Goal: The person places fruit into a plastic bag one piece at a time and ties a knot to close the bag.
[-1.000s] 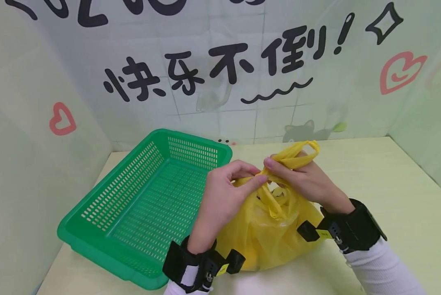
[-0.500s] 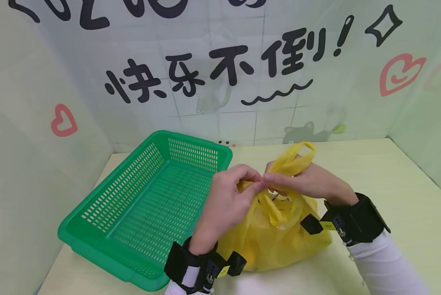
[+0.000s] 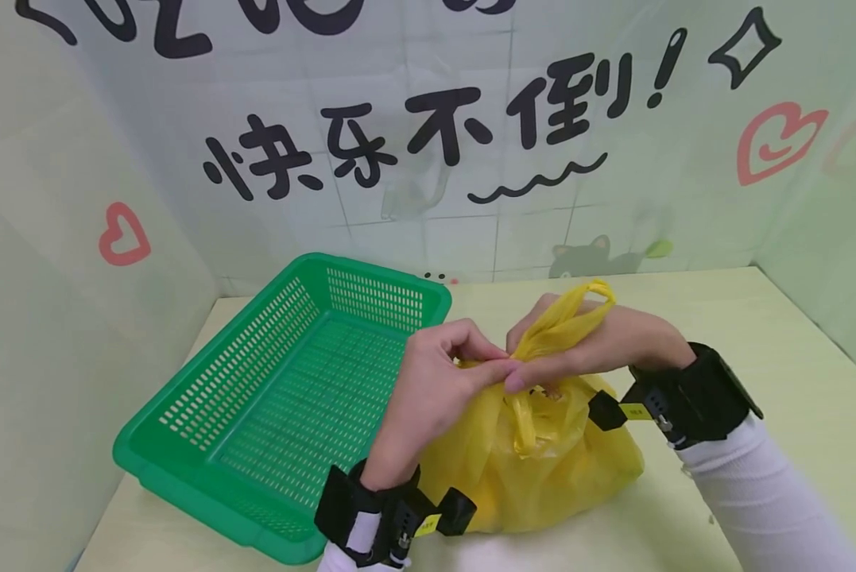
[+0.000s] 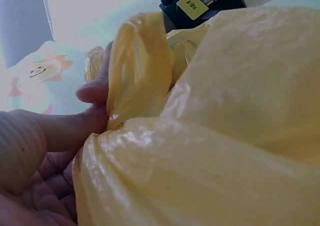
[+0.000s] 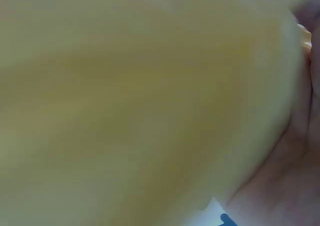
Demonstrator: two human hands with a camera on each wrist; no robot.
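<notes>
A full yellow plastic bag (image 3: 542, 485) rests on the table, its handles gathered at the top. With thumb and fingers, my left hand (image 3: 438, 389) pinches the plastic at the bag's neck. My right hand (image 3: 599, 342) pinches the same spot from the other side, and one handle loop (image 3: 567, 318) stands up past its thumb. Another strip hangs down the bag's front. In the left wrist view, the bag (image 4: 210, 171) bulges in front of the left thumb (image 4: 75, 128). Yellow plastic (image 5: 140, 106) fills most of the right wrist view. The bag's contents are mostly hidden.
A green perforated plastic basket (image 3: 141, 453) stands to the left, close beside the bag and left forearm. The pale table (image 3: 749, 334) extends to the right. A printed backdrop (image 3: 442, 238) rises along the table's back edge, with side panels left and right.
My right hand has turned over the bag's top, its wrist rising, and its thumb has come down to the left fingertips. The handle loop leans with it. The basket has stayed put.
</notes>
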